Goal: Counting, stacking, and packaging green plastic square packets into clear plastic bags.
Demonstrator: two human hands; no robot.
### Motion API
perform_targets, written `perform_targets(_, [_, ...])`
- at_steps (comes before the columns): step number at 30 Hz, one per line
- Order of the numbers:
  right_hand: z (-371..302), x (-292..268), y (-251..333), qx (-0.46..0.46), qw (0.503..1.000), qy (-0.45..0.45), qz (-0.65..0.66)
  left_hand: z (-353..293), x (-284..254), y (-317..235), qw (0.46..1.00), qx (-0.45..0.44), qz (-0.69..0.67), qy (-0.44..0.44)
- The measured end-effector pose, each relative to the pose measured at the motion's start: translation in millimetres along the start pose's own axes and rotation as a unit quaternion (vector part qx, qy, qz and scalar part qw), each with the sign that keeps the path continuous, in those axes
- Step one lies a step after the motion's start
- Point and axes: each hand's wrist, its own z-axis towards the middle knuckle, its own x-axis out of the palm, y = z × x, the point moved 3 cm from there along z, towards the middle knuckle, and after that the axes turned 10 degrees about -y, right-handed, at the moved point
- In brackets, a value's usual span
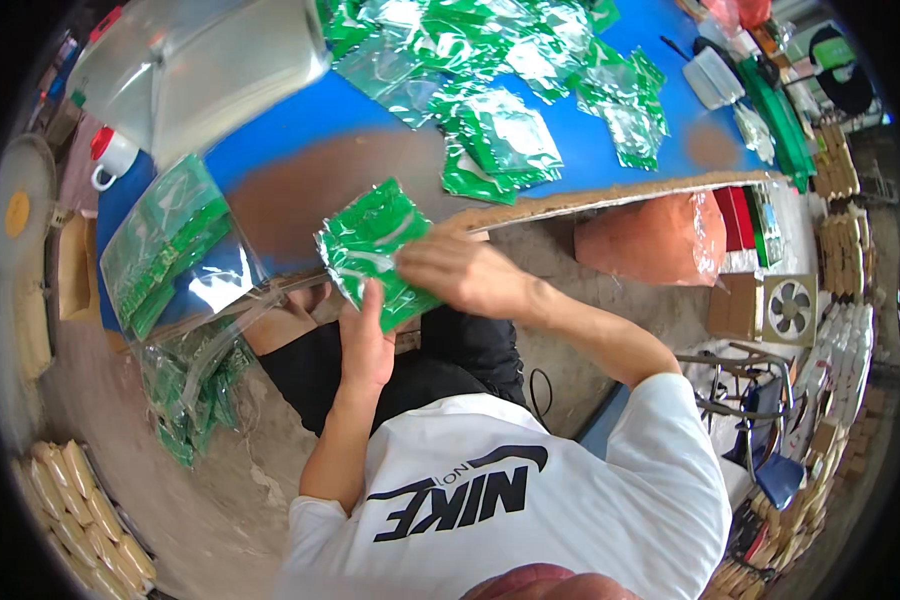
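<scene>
A green plastic packet [375, 250], perhaps a small stack of them, is above my lap at the table's near edge. My left hand [366, 345] grips its lower edge, thumb on top and the other fingers hidden underneath. Across the packet's right side lies my right hand [465, 272], its fingers blurred by motion, so I cannot make out whether they pinch it. To the left, a clear plastic bag [165, 240] with green packets inside sits on the table corner. A large heap of shiny green packets [500, 140] spreads over the far side of the table.
The blue tabletop [290, 125] is worn brown near me. A clear plastic bin [235, 75] stands at the far left, beside a white mug with a red lid [115, 158]. More green packets in plastic [195, 390] hang below the left corner. A chair [760, 420] stands at right.
</scene>
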Motion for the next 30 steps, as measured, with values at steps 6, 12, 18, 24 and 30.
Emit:
perform_targets(6, [-18,-77,-93,0.351,0.936,-0.021,-0.025,0,-6,0,0.998,0.033,0.053,-0.014])
perform_targets(12, [-5,-111,-197,0.261,0.962,0.067,-0.047,-8,-11,3,0.998,0.002,0.06,0.022])
perform_targets(18, [-18,-102,-204,0.472,0.817,0.183,-0.276,-12,-15,-4,0.999,0.0,0.045,0.011])
perform_targets(24, [-20,-128,-214,0.505,0.836,0.17,-0.128,-11,-16,-7,0.995,0.026,0.096,0.01])
perform_targets(30, [31,-106,-218,0.257,0.922,0.284,-0.056,-10,-20,-9,0.992,0.03,0.121,0.032])
